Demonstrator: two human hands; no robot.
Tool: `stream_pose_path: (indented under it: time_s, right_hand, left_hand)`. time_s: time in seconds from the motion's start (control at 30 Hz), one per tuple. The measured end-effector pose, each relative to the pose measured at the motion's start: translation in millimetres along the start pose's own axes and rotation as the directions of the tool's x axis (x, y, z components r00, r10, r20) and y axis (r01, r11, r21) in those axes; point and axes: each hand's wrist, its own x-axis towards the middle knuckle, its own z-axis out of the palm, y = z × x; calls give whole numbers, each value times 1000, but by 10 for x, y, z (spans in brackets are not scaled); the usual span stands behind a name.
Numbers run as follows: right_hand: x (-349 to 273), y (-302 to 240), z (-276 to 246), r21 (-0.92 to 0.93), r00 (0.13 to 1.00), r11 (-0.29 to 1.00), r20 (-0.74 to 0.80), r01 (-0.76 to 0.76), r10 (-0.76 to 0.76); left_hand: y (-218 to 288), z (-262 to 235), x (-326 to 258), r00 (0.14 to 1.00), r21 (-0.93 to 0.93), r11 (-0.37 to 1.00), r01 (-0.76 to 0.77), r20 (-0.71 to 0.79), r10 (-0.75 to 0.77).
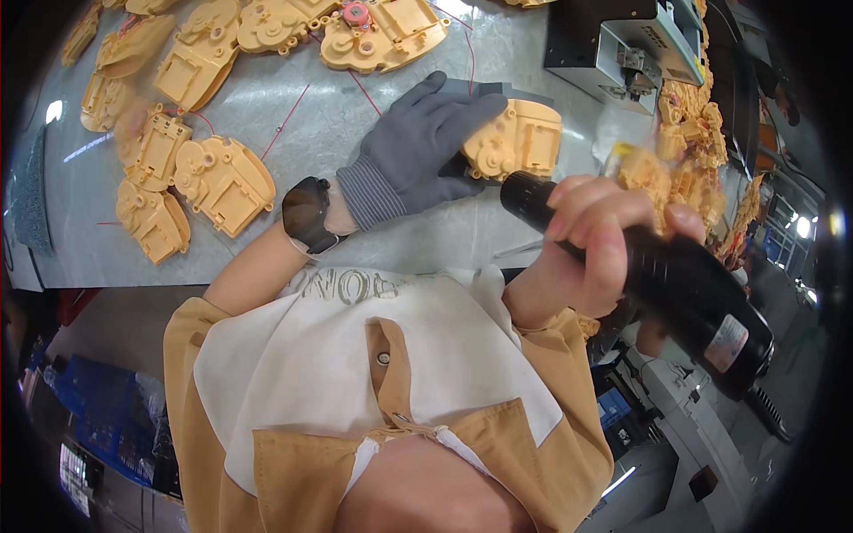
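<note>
A grey knit glove with a ribbed cuff covers the left hand (418,142); just beside that cuff sits a black smartwatch (306,213). The right hand (595,240) is bare. Tan short sleeves, white apron.

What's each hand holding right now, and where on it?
Right hand grips the black electric screwdriver around its barrel. Gloved left hand lies on the yellow plastic housing, at its left edge.

housings (200,169) left, machine (622,49) right, on table (311,115)

Loose yellow plastic housings (222,182) lie beside a grey machine (622,49).
</note>
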Motion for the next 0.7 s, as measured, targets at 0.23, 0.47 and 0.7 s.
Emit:
stream_pose_path:
  time_s: [0.23, 0.47, 0.7]
  right_hand:
    - [28, 57, -6, 26, 994, 1000, 105, -11, 8]
    - [76, 73, 0, 17, 986, 998, 156, -53, 50]
    - [297, 41, -219, 30, 984, 996, 162, -85, 79]
  left_hand:
    - [-4, -10, -16, 1000, 0, 1000, 10, 7, -10]
    - [22, -33, 20, 1000, -11, 1000, 16, 25, -16]
    - [-18, -4, -22, 1000, 36, 999, 15, 5, -15]
